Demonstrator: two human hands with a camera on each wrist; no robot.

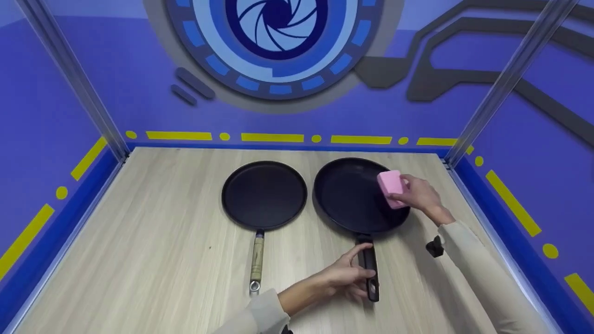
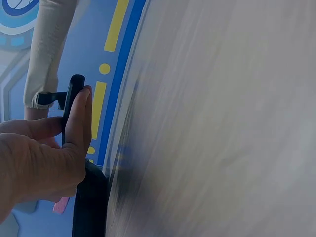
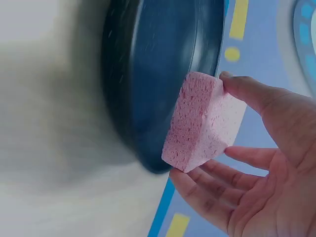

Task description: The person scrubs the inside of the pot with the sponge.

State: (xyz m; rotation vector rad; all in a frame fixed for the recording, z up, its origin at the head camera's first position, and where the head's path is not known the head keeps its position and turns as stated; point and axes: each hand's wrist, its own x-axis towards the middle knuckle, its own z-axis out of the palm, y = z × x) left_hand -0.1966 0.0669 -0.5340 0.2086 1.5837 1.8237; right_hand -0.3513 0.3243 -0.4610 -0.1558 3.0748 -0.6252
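Note:
A pink sponge (image 1: 391, 186) is pinched between the thumb and fingers of my right hand (image 1: 421, 195), over the right side of a black frying pan (image 1: 350, 195). In the right wrist view the sponge (image 3: 197, 123) shows its porous side, close to the pan's rim (image 3: 133, 89). My left hand (image 1: 341, 278) grips the pan's black handle (image 1: 370, 273) from the left side. The left wrist view shows that handle (image 2: 73, 94) between the thumb and fingers of the left hand (image 2: 44, 158).
Left of the frying pan lies a flat black griddle pan (image 1: 264, 195), its wood-look handle (image 1: 257, 257) pointing toward me. Both pans are on a light wood table (image 1: 153, 241). Blue printed walls (image 1: 111, 83) with metal corner posts enclose its back and sides.

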